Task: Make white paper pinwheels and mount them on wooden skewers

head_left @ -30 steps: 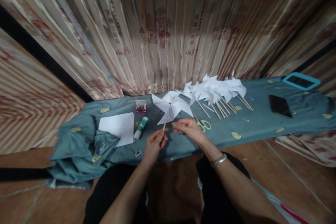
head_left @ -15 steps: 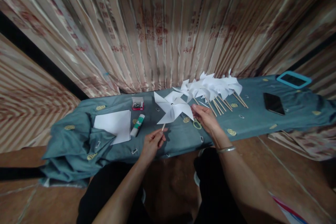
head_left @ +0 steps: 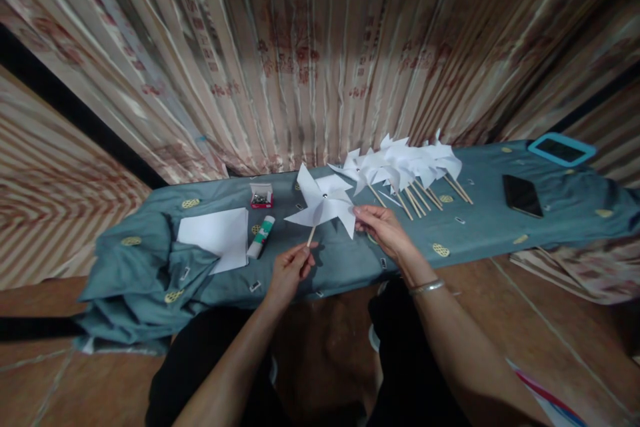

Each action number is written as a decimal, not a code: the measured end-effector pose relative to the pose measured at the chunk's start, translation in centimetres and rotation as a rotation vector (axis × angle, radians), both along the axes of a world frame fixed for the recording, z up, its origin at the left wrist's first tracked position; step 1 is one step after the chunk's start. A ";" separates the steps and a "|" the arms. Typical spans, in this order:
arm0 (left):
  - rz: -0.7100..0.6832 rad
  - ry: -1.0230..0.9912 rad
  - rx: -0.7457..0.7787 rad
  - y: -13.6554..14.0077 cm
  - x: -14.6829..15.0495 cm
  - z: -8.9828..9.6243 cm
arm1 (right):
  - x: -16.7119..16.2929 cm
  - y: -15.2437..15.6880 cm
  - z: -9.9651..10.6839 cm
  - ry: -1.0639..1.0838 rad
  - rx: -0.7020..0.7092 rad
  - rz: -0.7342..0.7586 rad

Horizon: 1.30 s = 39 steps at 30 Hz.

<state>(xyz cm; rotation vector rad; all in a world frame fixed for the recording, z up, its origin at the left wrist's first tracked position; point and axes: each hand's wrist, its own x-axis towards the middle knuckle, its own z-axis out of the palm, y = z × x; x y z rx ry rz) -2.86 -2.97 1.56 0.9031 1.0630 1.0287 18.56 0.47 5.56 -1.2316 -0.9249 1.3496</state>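
A white paper pinwheel (head_left: pixel 327 207) with a shiny pin at its centre is held up in front of me, over the cloth-covered surface. My left hand (head_left: pixel 293 265) is closed around the lower end of its thin wooden stick. At the right side of the pinwheel, the thumb and fingertips of my right hand (head_left: pixel 384 228) are closed at the edge of one blade. Just beyond that hand lies a row of similar white pinwheels (head_left: pixel 405 163), overlapping, their sticks pointing toward me. A pale green object under my right hand is mostly hidden.
On the teal patterned cloth (head_left: pixel 465 240) to the left are a stack of white paper (head_left: pixel 215 230), a glue stick (head_left: pixel 261 237) and a small open box of metal pins (head_left: pixel 261 197). A dark phone (head_left: pixel 521 195) and a blue-framed tablet (head_left: pixel 563 149) lie right. Curtains hang behind.
The pinwheel's blades have turned, and its head has shifted slightly left. My right hand has moved left along with the blade edge. My left hand keeps its hold on the stick.
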 end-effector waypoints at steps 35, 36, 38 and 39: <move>-0.002 -0.029 -0.006 -0.1 1.1 -0.1 | -4.3 -0.7 -0.5 -0.081 0.017 0.217; 0.000 -0.039 -0.013 -0.1 1.2 -0.1 | -4.4 -0.7 -0.5 -0.090 0.022 0.221; 0.012 -0.076 -0.031 -0.1 1.4 0.0 | -4.5 -0.7 -0.6 -0.112 0.036 0.241; 0.024 -0.103 -0.043 -0.1 1.6 0.1 | -4.5 -0.7 -0.7 -0.130 0.046 0.254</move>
